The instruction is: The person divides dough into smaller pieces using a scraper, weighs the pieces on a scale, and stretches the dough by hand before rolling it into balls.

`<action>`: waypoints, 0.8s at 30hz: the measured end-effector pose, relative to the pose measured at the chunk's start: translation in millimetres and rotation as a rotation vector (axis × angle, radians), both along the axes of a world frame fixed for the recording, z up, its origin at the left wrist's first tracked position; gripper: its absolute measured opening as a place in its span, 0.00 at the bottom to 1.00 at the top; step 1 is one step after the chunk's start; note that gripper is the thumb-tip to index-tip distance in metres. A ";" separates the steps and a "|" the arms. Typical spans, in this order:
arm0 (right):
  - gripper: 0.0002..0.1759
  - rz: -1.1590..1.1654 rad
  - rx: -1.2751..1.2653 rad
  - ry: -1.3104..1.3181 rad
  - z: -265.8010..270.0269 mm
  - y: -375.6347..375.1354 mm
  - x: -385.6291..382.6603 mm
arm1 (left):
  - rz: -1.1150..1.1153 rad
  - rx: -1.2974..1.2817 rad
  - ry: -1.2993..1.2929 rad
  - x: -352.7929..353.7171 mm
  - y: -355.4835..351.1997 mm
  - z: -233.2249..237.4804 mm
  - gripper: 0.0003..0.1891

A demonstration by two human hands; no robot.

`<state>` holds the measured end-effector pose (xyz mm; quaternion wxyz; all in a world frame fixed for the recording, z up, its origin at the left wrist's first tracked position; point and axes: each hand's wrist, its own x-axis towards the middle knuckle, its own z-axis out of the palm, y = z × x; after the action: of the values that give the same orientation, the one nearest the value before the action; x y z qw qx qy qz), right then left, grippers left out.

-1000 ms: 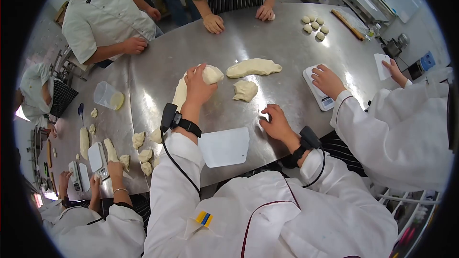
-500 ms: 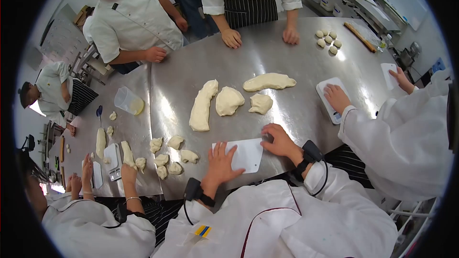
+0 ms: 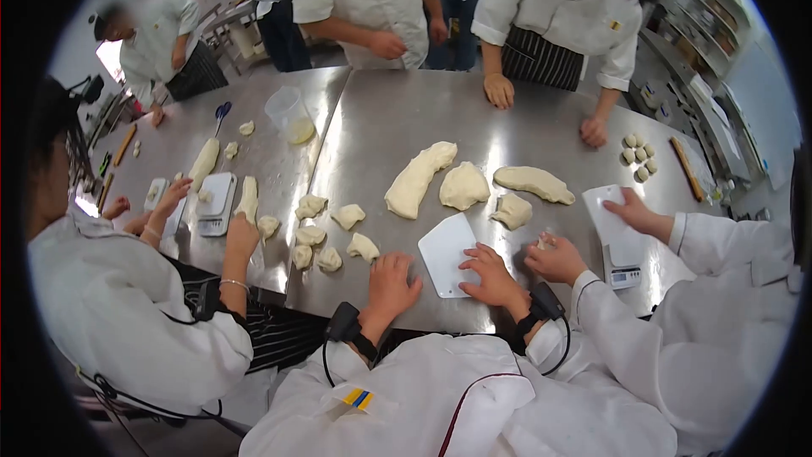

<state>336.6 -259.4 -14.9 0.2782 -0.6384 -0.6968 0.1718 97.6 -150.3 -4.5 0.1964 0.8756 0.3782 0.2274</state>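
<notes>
A white dough scraper (image 3: 441, 247) is tilted on the steel table in front of me. My right hand (image 3: 495, 278) grips its right edge, with fingertips over the face and the thumb low on the edge. To its left, my left hand (image 3: 392, 286) rests palm down on the table, fingers stretched out and holding nothing. Closest to that hand is a small dough piece (image 3: 364, 247), one of several lumps. Beyond the scraper lie a long dough strip (image 3: 420, 179), a thick dough lump (image 3: 464, 186), a smaller lump (image 3: 512, 211) and another strip (image 3: 533, 184).
At right, a co-worker's hand (image 3: 554, 258) holds a bit of dough; their other holds a white scraper (image 3: 616, 224) over a scale (image 3: 626, 277). At left, another person works beside a scale (image 3: 215, 203). A plastic jug (image 3: 289, 114) stands farther back. People stand across the table.
My left hand has come off the scraper onto the table. The scraper has turned and stays with my right hand. The right co-worker's hand has left the scale and is near mine.
</notes>
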 end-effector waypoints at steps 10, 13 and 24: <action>0.18 -0.094 0.090 0.016 -3.7 1.3 -8.2 | 0.418 0.167 0.053 -80.6 25.0 3.7 0.27; 0.18 -0.115 0.118 0.024 -10.7 -2.5 -6.9 | 0.243 0.104 0.038 -66.0 41.3 10.9 0.28; 0.17 -0.139 0.094 0.022 -13.8 -10.3 -15.5 | 0.177 0.018 0.331 -35.5 64.0 0.1 0.20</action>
<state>321.1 -269.6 -28.8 0.3269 -0.6693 -0.6551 0.1263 62.1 -86.4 -4.4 0.1028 0.8660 0.4790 0.1001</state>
